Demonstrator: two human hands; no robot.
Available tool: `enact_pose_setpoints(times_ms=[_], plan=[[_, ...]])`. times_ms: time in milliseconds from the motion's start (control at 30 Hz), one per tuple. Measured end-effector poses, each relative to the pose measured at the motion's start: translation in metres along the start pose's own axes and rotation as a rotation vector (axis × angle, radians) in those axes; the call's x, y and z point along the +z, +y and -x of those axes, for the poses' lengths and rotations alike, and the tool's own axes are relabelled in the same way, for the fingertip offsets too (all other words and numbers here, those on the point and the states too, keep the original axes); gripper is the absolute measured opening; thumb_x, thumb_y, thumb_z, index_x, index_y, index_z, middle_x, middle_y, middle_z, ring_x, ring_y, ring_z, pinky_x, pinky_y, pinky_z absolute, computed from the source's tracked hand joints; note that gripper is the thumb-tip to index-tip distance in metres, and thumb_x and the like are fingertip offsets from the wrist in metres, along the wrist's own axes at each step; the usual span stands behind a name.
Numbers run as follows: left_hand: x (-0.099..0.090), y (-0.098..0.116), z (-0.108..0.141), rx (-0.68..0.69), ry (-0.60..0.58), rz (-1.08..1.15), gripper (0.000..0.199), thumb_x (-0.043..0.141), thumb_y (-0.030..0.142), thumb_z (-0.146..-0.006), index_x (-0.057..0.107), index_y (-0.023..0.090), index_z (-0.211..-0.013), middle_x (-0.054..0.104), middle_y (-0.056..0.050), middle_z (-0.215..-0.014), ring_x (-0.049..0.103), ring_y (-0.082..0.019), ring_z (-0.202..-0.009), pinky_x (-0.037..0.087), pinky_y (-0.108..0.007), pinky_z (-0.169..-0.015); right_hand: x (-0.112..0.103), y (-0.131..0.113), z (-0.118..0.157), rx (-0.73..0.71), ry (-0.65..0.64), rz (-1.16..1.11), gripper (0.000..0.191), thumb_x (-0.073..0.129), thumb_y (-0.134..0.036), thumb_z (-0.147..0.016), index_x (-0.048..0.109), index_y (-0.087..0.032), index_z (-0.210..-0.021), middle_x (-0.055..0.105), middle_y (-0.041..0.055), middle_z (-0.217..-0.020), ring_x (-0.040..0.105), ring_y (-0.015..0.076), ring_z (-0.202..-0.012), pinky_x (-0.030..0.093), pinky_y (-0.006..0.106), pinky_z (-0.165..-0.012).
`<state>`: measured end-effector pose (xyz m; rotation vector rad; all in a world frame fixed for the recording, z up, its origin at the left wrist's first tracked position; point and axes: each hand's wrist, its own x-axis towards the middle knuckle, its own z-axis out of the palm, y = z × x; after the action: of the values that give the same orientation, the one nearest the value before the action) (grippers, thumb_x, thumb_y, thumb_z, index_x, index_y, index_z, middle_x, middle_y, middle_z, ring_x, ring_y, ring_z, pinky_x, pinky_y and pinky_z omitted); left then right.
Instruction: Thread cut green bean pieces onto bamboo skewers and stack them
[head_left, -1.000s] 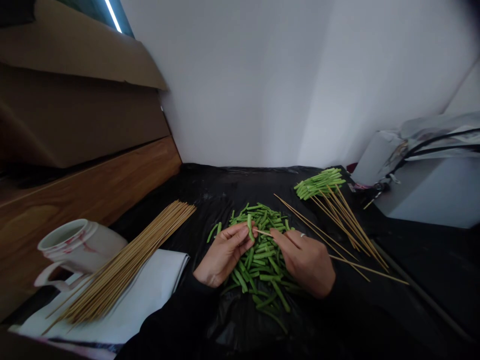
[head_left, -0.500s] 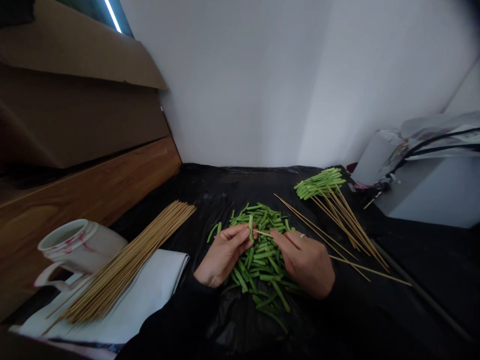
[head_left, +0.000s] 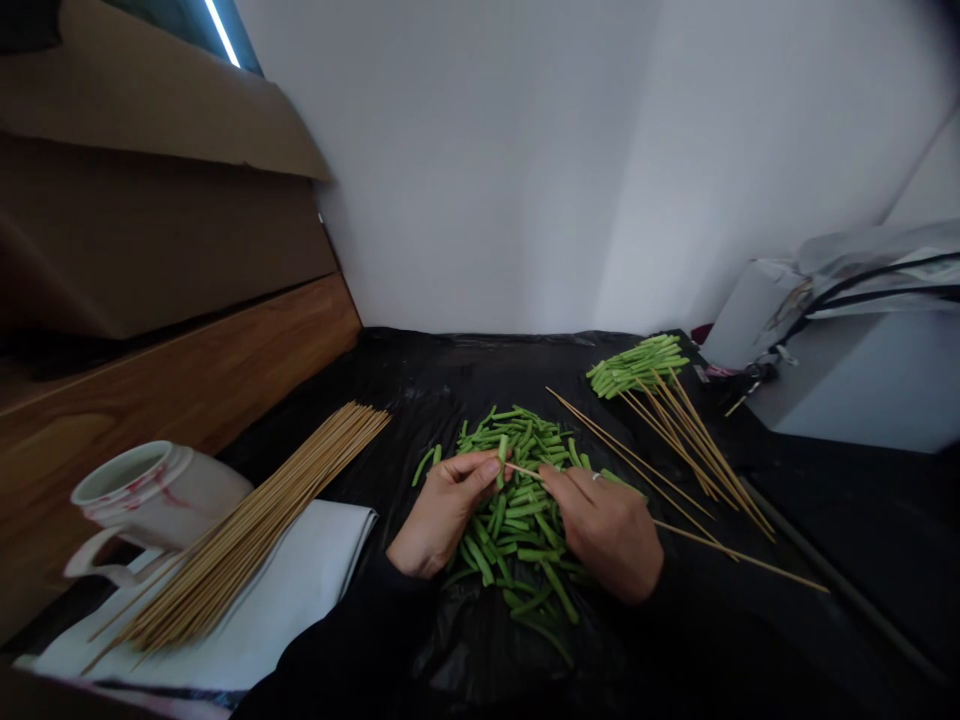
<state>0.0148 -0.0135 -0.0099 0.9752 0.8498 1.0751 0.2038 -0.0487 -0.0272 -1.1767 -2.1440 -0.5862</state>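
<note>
My left hand [head_left: 448, 510] pinches a short green bean piece [head_left: 502, 460], held upright over the pile. My right hand [head_left: 609, 530] is closed around a thin wooden skewer [head_left: 739, 555], whose front end meets the bean piece at my left fingertips; its rear end sticks out to the right. Below both hands lies a loose heap of cut green beans [head_left: 525, 525]. At the back right, a row of beans [head_left: 637, 366] sits on several skewers [head_left: 705, 450]. Two loose skewers [head_left: 622, 450] lie between the heap and that row.
A thick bundle of skewers [head_left: 262, 530] rests on a folded white cloth [head_left: 330, 540] at left, beside a white mug [head_left: 169, 495] lying tilted. Black plastic [head_left: 450, 370] covers the table. A cardboard box [head_left: 165, 230] stands at left, a pale box [head_left: 870, 370] at right.
My right hand has shifted slightly left and down, and its skewer tilts a little more. The bean piece stays in my left hand. The whole view has moved slightly.
</note>
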Motion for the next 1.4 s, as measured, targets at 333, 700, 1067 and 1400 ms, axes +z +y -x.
enact_pose_setpoints(times_ms=[333, 700, 1067, 1400], plan=[[-0.0003, -0.0035, -0.0002, 0.028, 0.034, -0.114, 0.021, 0.078, 0.028, -0.069, 0.077, 0.016, -0.087, 0.074, -0.006, -0.083, 0.061, -0.016, -0.075, 0.045, -0.028, -0.077, -0.0013, -0.001, -0.0012, 0.002, 0.049, -0.063, 0.026, 0.04, -0.01, -0.091, 0.064, -0.01, -0.102, 0.06, 0.0041, -0.072, 0.054, 0.0162, -0.069, 0.037, 0.029, -0.063], [-0.0003, -0.0047, 0.0004, 0.009, 0.011, -0.124, 0.021, 0.077, 0.029, -0.07, 0.077, 0.015, -0.087, 0.074, -0.006, -0.082, 0.063, -0.017, -0.074, 0.047, -0.029, -0.076, 0.0002, -0.0025, -0.0002, 0.019, 0.013, -0.058, 0.025, 0.04, -0.01, -0.09, 0.063, -0.013, -0.098, 0.059, 0.0028, -0.071, 0.053, 0.0145, -0.064, 0.036, 0.028, -0.06], [0.0003, -0.0042, 0.0007, 0.03, 0.004, -0.176, 0.019, 0.076, 0.029, -0.07, 0.077, 0.016, -0.084, 0.074, -0.007, -0.083, 0.064, -0.017, -0.073, 0.048, -0.03, -0.076, 0.0006, -0.0053, 0.0002, 0.039, 0.003, -0.045, 0.023, 0.04, -0.011, -0.091, 0.062, -0.016, -0.09, 0.057, 0.0011, -0.068, 0.049, 0.0139, -0.06, 0.031, 0.029, -0.057], [0.0002, -0.0063, 0.0008, 0.022, 0.005, -0.201, 0.022, 0.077, 0.031, -0.069, 0.077, 0.016, -0.085, 0.075, -0.007, -0.084, 0.065, -0.019, -0.076, 0.048, -0.03, -0.077, -0.0002, -0.0049, -0.0009, 0.032, 0.022, -0.109, 0.023, 0.039, -0.011, -0.092, 0.061, -0.016, -0.087, 0.058, 0.0021, -0.07, 0.051, 0.0144, -0.066, 0.034, 0.027, -0.063]])
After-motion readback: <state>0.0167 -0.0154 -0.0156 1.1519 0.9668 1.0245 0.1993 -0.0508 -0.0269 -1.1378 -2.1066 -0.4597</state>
